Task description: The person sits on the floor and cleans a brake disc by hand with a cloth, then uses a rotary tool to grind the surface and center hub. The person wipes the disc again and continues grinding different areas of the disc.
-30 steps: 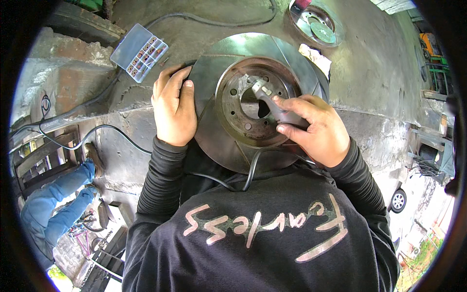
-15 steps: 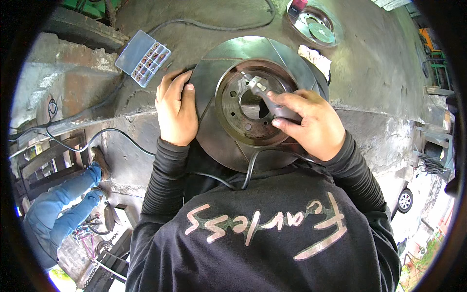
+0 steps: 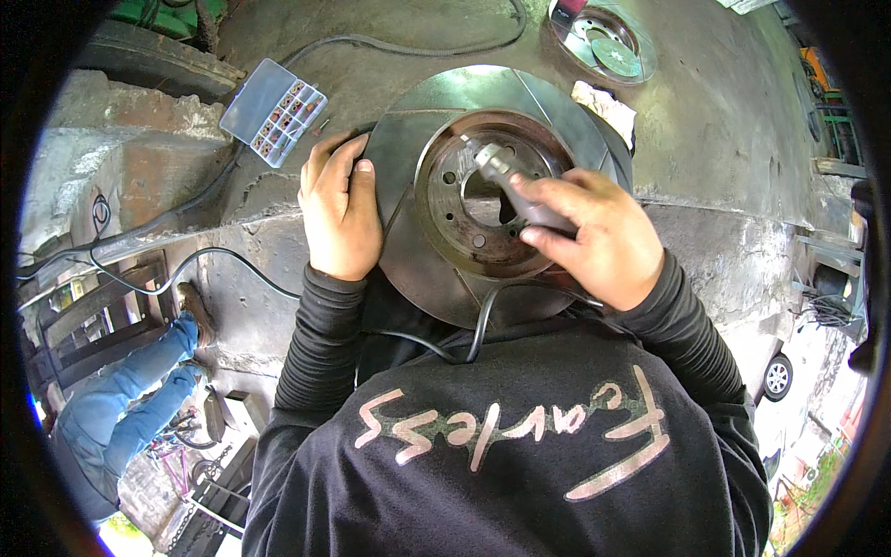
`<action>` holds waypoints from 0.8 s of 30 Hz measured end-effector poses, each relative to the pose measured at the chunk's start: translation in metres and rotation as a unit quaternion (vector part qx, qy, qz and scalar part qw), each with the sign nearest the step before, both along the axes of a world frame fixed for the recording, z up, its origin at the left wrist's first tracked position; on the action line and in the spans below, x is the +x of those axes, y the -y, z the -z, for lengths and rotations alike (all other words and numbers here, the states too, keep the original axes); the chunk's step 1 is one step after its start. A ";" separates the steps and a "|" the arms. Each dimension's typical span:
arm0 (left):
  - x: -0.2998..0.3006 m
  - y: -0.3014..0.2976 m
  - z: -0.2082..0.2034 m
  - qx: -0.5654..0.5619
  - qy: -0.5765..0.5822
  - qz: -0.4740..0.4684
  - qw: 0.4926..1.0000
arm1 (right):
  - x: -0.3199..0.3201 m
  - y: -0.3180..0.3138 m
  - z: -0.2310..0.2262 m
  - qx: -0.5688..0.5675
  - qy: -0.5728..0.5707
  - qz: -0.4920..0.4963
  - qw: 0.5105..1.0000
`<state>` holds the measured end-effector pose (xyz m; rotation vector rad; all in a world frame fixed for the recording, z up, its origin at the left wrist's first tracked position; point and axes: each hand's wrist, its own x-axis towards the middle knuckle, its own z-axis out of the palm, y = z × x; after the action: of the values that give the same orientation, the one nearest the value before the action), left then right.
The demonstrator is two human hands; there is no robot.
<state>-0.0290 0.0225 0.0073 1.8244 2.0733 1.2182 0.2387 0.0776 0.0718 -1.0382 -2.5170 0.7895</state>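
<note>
A large grooved brake disc (image 3: 408, 251) stands tilted in front of my body, its rusty hub with bolt holes facing me. My left hand (image 3: 342, 209) rests along the disc's left rim, thumb against the face and fingers reaching over the edge. Closed round a grey rotary tool (image 3: 534, 206), my right hand (image 3: 603, 237) is over the right side of the hub. The tool's narrow tip points up and left at the inner wall of the hub, and I cannot tell if it touches. A black cord (image 3: 480, 320) loops below the disc.
Left of the disc, an open clear compartment box (image 3: 275, 111) holds small bits. Another brake disc (image 3: 613, 56) lies at the far right, near a white cloth (image 3: 605, 111). Black cable (image 3: 399, 46) runs along the floor. At the left, a person's jeans-clad legs (image 3: 139, 399) show.
The disc and both hands sit slightly further right in the picture. The tool keeps nearly the same place at the hub, and both grips are unchanged.
</note>
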 end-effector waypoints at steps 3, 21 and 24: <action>-0.001 0.001 -0.001 0.003 0.003 0.003 1.000 | 0.005 -0.005 -0.001 -0.018 -0.013 0.023 0.999; -0.001 0.000 -0.001 0.002 0.015 0.008 1.000 | 0.002 0.001 -0.001 -0.013 -0.012 0.012 1.000; -0.001 0.000 -0.001 0.000 0.012 0.006 1.000 | 0.004 -0.001 0.001 0.009 -0.008 0.015 1.000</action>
<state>-0.0297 0.0227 0.0087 1.8089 2.0477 1.2306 0.2423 0.0790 0.0710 -1.0576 -2.4832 0.7631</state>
